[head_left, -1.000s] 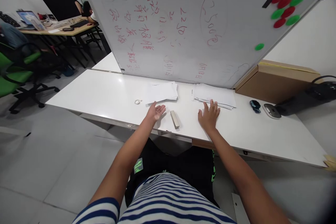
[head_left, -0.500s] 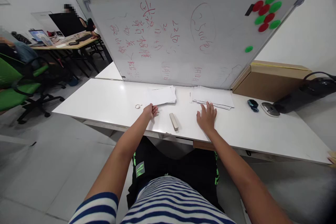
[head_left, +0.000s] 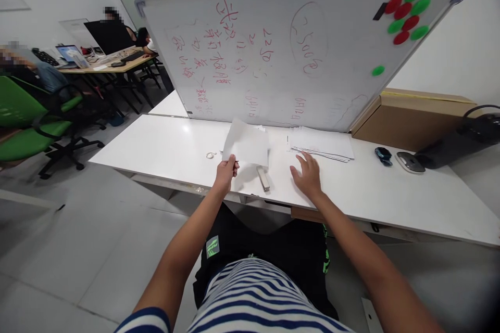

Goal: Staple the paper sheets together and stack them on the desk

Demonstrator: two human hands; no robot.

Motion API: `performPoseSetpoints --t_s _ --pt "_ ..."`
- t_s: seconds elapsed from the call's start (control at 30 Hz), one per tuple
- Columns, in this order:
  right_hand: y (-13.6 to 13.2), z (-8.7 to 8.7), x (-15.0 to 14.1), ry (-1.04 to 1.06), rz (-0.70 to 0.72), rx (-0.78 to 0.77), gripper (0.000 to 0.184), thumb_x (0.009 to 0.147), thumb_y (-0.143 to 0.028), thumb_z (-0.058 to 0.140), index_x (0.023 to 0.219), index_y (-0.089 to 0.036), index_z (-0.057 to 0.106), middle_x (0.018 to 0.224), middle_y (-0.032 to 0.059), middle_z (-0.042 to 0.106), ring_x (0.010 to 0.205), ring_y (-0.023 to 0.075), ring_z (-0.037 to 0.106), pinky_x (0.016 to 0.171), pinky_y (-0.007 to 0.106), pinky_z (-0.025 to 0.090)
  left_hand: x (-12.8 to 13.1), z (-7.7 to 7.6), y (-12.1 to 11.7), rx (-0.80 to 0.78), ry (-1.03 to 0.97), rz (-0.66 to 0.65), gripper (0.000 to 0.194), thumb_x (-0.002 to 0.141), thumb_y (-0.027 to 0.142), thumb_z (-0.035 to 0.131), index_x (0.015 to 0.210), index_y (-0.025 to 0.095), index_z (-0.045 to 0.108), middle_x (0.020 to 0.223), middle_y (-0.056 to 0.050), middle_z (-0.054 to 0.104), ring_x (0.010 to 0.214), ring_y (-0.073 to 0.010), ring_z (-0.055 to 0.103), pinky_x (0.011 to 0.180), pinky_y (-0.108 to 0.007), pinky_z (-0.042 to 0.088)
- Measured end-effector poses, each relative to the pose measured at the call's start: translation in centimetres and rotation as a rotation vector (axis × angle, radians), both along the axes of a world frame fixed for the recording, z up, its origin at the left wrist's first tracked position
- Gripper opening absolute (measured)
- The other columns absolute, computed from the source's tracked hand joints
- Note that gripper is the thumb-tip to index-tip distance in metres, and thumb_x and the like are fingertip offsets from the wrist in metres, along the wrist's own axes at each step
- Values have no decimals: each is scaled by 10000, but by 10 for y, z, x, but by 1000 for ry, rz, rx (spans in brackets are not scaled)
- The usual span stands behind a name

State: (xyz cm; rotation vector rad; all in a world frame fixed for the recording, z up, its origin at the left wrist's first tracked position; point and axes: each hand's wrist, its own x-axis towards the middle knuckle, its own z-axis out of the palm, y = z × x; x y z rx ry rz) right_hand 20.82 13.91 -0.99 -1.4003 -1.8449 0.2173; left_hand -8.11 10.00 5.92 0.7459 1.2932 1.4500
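One sheet (head_left: 250, 148) of paper hangs near the centre of the head view, its lower left corner pinched between thumb and fingers of the left hand (head_left: 225, 176). It is raised above a left paper stack (head_left: 261, 128), of which only bits of edge show behind it. The right hand (head_left: 308, 179) is right of centre, fingers loosely spread and pinching nothing, by the near edge of a right paper stack (head_left: 326, 141); whether a fingertip touches the paper I cannot tell.

To handle the sheet well, I would keep the pinch light and close to the corner, so the page bows without creasing, and bring the free hand to its opposite edge for support, since a page held at one corner tends to droop or swing. Clearance matters too: its lower right corner comes close to the far end of a beige bar (head_left: 263, 179) on the desk (head_left: 383, 197).

The sheet is thin, matt and slightly see-through, curved along its upper left side. The right stack is flat, its near edges fanned unevenly. The bar is narrow, straight and smooth-looking; a small pale loop (head_left: 211, 155) lies left of it. The desk is glossy white, catching a glare at centre left, and the cardboard box (head_left: 410, 124) at right is brown, dull and sharp-edged.
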Motion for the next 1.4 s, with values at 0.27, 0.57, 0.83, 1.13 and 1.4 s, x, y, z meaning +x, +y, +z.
performPoseSetpoints --t_s 0.27,0.57,0.83,1.13,1.4 --pt "-56 68 -36 1043 252 -643 612 869 -543 614 1411 -333 423 1472 38 459 1318 232 480 964 376 550 30 18 -39 13 19 -308 503 805 618 628 605 163 559 608 4 524 537 -89 434 536 -244 362" --pt "-84 43 22 943 -85 -731 388 798 -401 737 1124 -202 667 1163 55 689 845 208 711 581 262 623 32 -6 -32 68 743 -460 400 887 544 523 726 190 618 698 -1 668 619 -147 560 602 -260 402" --pt "-106 38 39 1214 -203 -652 402 692 -349 824 1032 -200 669 1024 32 731 709 205 724 540 276 613 12 -2 60 213 1617 -393 328 948 323 493 1237 192 574 1306 -124 597 1251 -288 497 974 -400 421" --pt "-118 36 36 1300 -169 -662 390 712 -357 814 1043 -216 664 1015 20 727 723 192 720 594 305 638 -14 -17 110 10 1814 -641 427 925 70 355 1336 102 467 1452 -229 453 1264 -310 496 933 -392 424" --pt "-119 29 38 1291 -158 -708 401 719 -369 809 1053 -207 656 1002 30 733 750 209 725 618 299 640 -23 -10 107 5 1825 -656 212 836 53 480 947 146 634 969 -172 670 939 -283 617 731 -339 380"
